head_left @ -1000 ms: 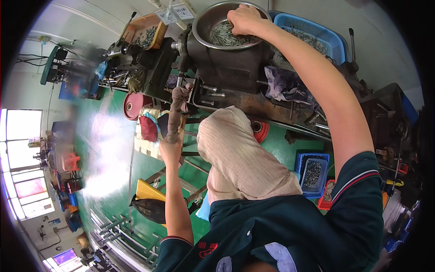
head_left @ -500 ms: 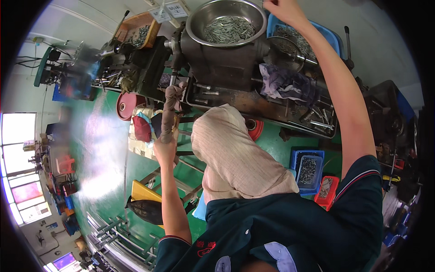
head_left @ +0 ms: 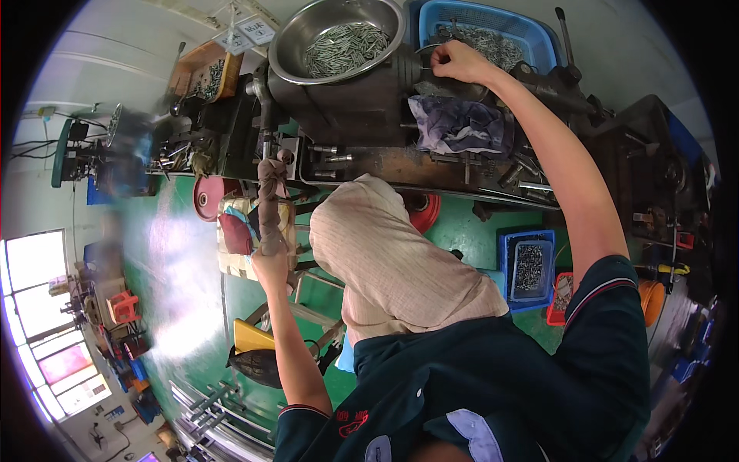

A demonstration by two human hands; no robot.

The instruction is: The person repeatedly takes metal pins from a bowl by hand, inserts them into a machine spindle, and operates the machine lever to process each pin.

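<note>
My left hand (head_left: 269, 263) is wrapped round the lower end of a long lever (head_left: 269, 196) bound in brown cloth, which runs up to the side of a dark metal machine (head_left: 346, 108). At the machine's right end my right hand (head_left: 459, 63) is closed in a pinch beside the round spindle (head_left: 416, 71). Whatever sits between its fingertips is too small to make out. On top of the machine stands a steel bowl (head_left: 283, 55) heaped with thin metal pins (head_left: 346, 50). Behind my right hand a blue basket (head_left: 539, 38) holds more small metal parts.
A purple-and-white rag (head_left: 458, 123) lies below my right hand. Loose tools and fittings lie in the machine's tray (head_left: 377, 165). Blue bins (head_left: 504, 269) and a red bin (head_left: 560, 300) stand on the green floor at right. A wooden crate (head_left: 223, 77) sits back left.
My right hand has come down from above the blue basket's left edge to the spindle. My left hand stays on the lever. The view has shifted somewhat.
</note>
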